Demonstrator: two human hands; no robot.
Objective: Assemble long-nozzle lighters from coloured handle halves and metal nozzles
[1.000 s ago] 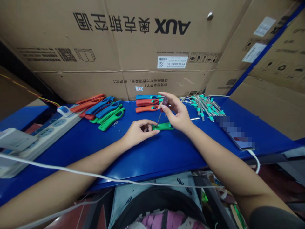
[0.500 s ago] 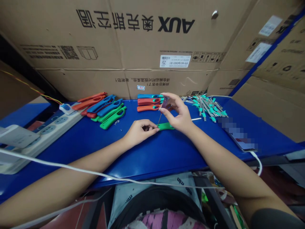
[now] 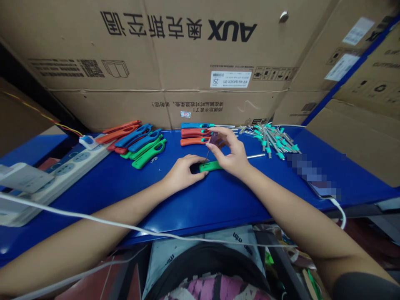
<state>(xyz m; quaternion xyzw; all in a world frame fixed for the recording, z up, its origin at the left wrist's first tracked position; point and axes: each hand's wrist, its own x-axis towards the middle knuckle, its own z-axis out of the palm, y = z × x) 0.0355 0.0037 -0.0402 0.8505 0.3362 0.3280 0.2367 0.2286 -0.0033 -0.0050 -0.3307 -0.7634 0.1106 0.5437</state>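
Observation:
My right hand (image 3: 233, 152) pinches the dark purple handle of a small screwdriver (image 3: 213, 138). Its thin shaft slants down to the end of a green long-nosed lighter (image 3: 212, 166) lying on the blue table. The lighter's metal tube (image 3: 256, 156) sticks out to the right, past the right hand. My left hand (image 3: 184, 171) has its fingers and thumb on either side of the green handle's left end, steadying it. Behind the right hand, three assembled lighters in blue, red and orange (image 3: 192, 142) lie in a stack of rows. Tiny screws (image 3: 154, 159) lie left of the left hand.
Several empty lighter shells (image 3: 146, 156) in orange, blue and green lie at the back left. A pile of metal tubes with teal parts (image 3: 271, 139) is at the right. A phone (image 3: 321, 189), a power strip (image 3: 62, 179) and a white cable (image 3: 137, 228) are nearby; cardboard (image 3: 175, 75) stands behind.
My left fingertips have spread apart from the screwdriver tip, baring the lighter's left end. The screwdriver and right hand have shifted slightly left, with the tip now on the handle's end.

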